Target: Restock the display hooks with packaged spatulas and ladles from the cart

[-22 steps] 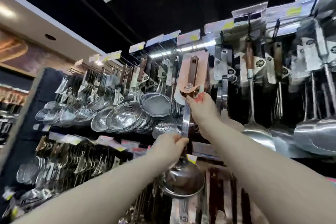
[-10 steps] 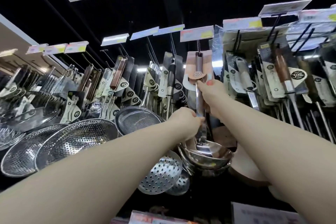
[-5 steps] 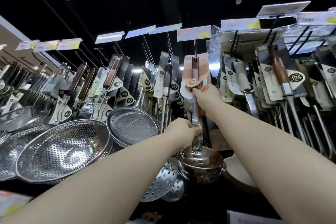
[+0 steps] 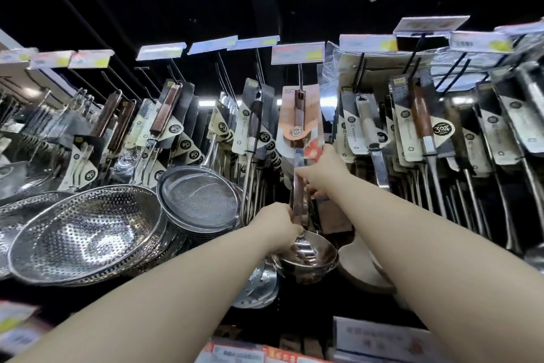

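Ladle [image 4: 296,196]: was held upright before the rack, bowl lowest, its pink card raised to the display hook [image 4: 300,75].
Left hand [image 4: 279,224]: was clamped round the lower shaft, just above the bowl.
Right hand [image 4: 322,174]: was pinched on the shaft beneath the card.

Both bare arms are stretched forward and up, the left entering from 7 o'clock, the right from 4 o'clock. The left hand [image 4: 279,222] is curled round the ladle [image 4: 298,200] shaft. The right hand [image 4: 322,172], at its 1 o'clock, is closed on the same shaft higher up.
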